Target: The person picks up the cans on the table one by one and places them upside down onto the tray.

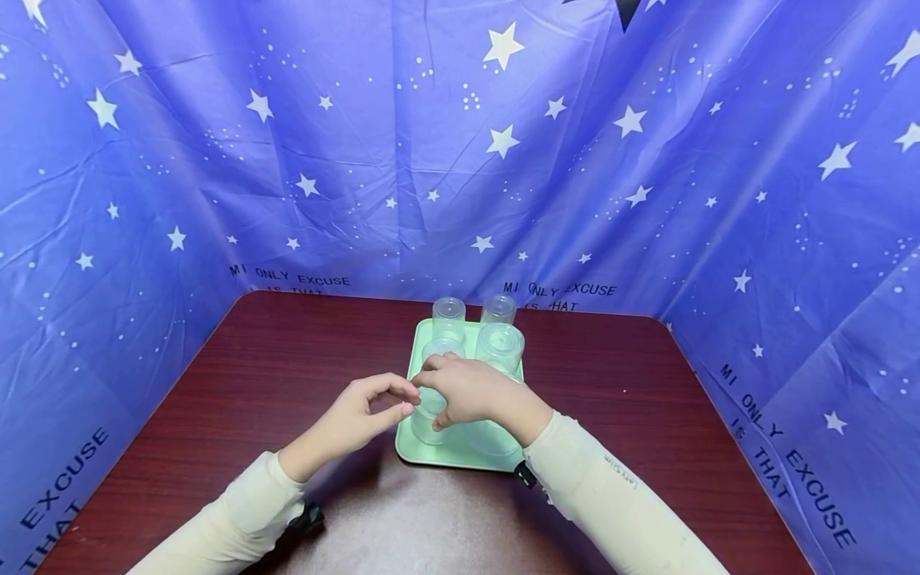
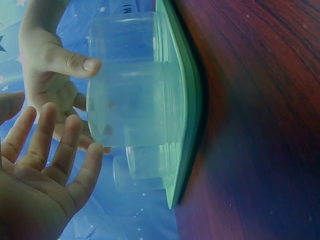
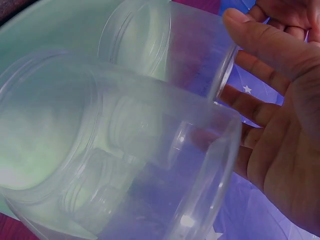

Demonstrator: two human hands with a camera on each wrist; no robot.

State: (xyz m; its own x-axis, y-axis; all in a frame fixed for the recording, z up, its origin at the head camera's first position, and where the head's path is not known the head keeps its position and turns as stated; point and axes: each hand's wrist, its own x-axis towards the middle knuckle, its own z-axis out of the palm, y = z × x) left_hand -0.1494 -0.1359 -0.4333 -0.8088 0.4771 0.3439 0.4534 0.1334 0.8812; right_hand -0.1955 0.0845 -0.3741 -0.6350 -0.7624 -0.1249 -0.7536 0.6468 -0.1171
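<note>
Several clear plastic jars stand mouth down on a pale green tray [image 1: 460, 459], threaded rims at the bottom. My right hand [image 1: 467, 389] arches over the front left jar [image 2: 127, 107]; its thumb lies by the jar's upper edge, fingers spread loosely on the far side. Whether they touch the jar is hard to tell. My left hand [image 1: 359, 415] is to the left of that jar, fingers loosely extended, holding nothing. The wider front right jar [image 3: 165, 115] sits partly under my right wrist in the head view.
Behind these are a middle left jar [image 1: 440, 346], a middle right jar [image 1: 501, 343], a back left jar [image 1: 449, 314] and a back right jar [image 1: 499, 307]. The dark red wooden table [image 1: 302, 351] meets a blue starred curtain [image 1: 402, 160] on three sides.
</note>
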